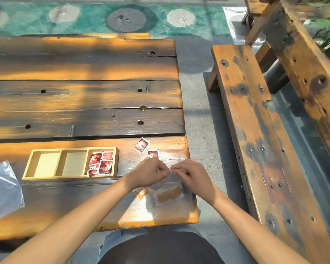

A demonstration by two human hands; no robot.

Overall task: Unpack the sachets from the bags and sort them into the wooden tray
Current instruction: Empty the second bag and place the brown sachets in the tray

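A clear plastic bag (168,191) holding brown sachets lies near the table's front right corner. My left hand (151,173) and my right hand (191,173) both pinch its top edge, fingertips almost touching. One brown sachet (142,192) lies beside the bag under my left wrist. A wooden tray (29,168) with three compartments stands to the left; several red sachets (101,164) fill its right compartment, the other two hold nothing. Two red sachets (142,145) (153,153) lie loose on the table just beyond my hands.
An empty clear bag (2,187) lies at the table's left edge. The dark plank table (84,96) stretches away from me. A wooden bench (255,130) runs along the right, across a concrete gap.
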